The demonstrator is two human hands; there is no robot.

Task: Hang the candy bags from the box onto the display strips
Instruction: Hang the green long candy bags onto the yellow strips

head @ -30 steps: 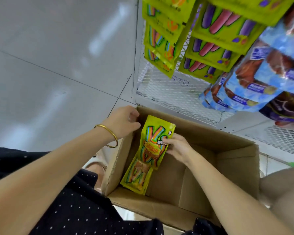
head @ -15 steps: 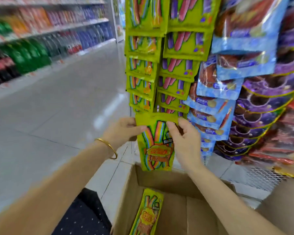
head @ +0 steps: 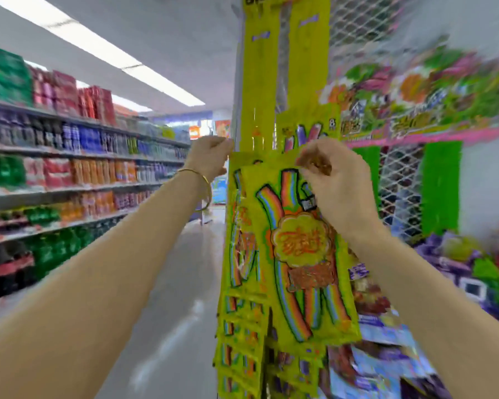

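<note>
- Up against the yellow display strip [head: 258, 90], the candy bag [head: 303, 249] now sits raised to about head height; a second ago it was down in the box, and half a second ago it was just clearing the box's rim.
- Both hands have lifted with it: the left hand [head: 209, 159] pinches the bag's top left corner, fingers curled, and the right hand [head: 333, 182] pinches the top edge near the right corner.
- Behind the held bag, another rainbow-striped bag [head: 241, 226] already hangs on the strip, and more bags [head: 236, 349] are stacked down below it.
- Since the view has swung upward, the box is out of sight, and the drink shelves [head: 69, 168] along the aisle show at left.
- By my judgement, the carry is done and the hooking step begins: the bag's top is level with a bare stretch of strip, though blur hides any clip or hole.
- Motion blur also hides whether the bag touches the strip yet.
</note>
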